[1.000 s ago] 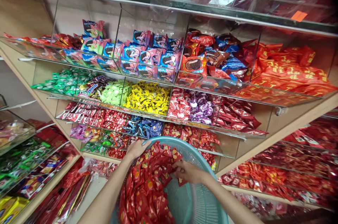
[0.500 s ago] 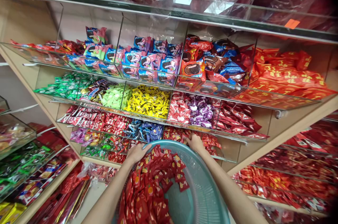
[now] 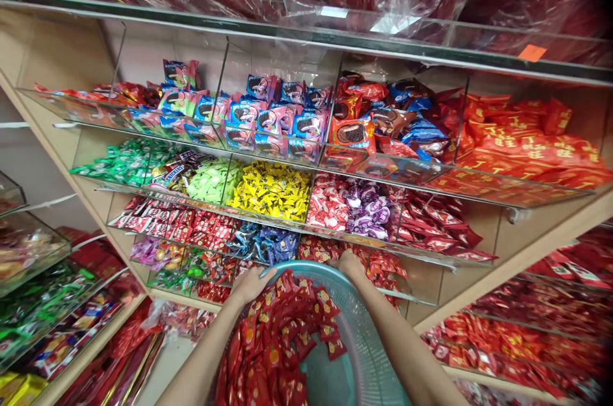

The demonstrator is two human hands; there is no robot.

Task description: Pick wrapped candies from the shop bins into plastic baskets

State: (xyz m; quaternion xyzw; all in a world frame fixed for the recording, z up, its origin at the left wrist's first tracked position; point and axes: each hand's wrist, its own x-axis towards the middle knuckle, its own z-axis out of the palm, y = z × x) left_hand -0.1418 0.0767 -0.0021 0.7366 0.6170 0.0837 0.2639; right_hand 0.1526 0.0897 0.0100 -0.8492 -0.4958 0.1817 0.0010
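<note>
Gripping the basket [image 3: 359, 336] by its rim, the left hand [image 3: 249, 285] lays its thumb over the edge with the other fingers folded below, mostly hidden; that hold probably bears the weight and keeps the opening upward. The right hand [image 3: 349, 263] is at the far rim, before the shelf packets [image 3: 389, 269]; its fingertips are too blurred and covered to tell how far they are spread or whether they hold anything. Red packets [image 3: 272, 345] heap on the basket's left side, leaving part of its floor bare. The basket is just in front of the rack [image 3: 524, 240], perhaps to keep both within reach.

Counted: 1 basket, 2 hands, 1 orange tag [image 3: 532, 53]. Clear dividers [image 3: 219, 83], likely there to keep kinds apart, number 4 on the top tier. Cookie packs [image 3: 310, 122] show 3 across the middle bin's top row. Yellow sweets [image 3: 272, 192] and purple sweets [image 3: 371, 208] make 1 pile each; the red packets overlap too much to count.
</note>
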